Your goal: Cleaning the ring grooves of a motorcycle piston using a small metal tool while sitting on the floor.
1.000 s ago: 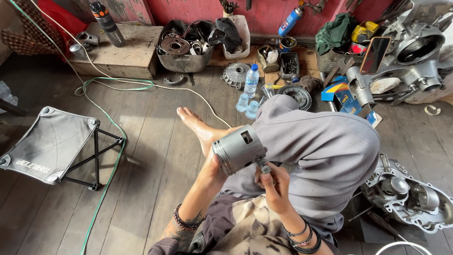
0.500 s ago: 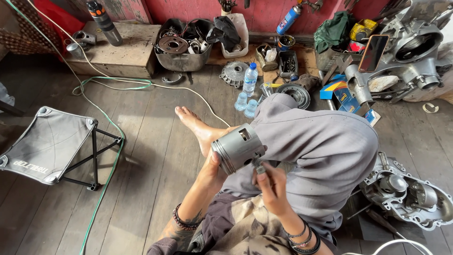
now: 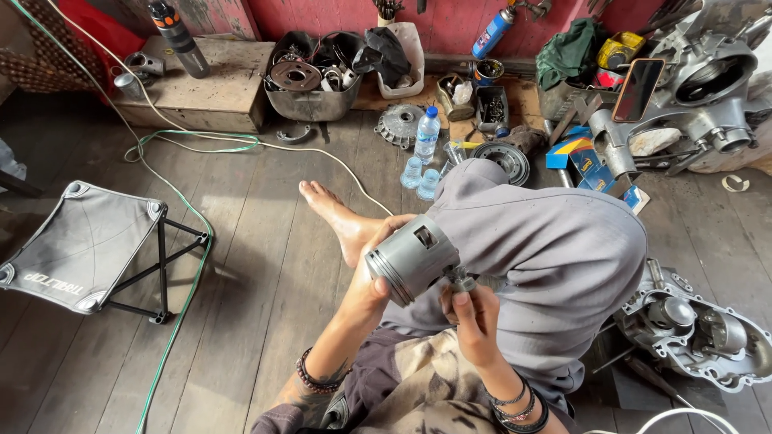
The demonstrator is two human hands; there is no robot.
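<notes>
Piston [image 3: 412, 259]: sits slightly lower and tilted more toward the left than a second ago.
Right hand [image 3: 474, 309]: fingers shift up to the piston's base.

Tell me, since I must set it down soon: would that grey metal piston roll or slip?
The piston is round, so on its side it would likely roll. Its smooth metal probably feels slippery and fairly solid; the left hand cups it.

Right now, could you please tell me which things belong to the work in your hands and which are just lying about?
In hand: piston in left hand; small metal part in right hand.

Lying about: folding stool, water bottle, engine case, green hose.
</notes>
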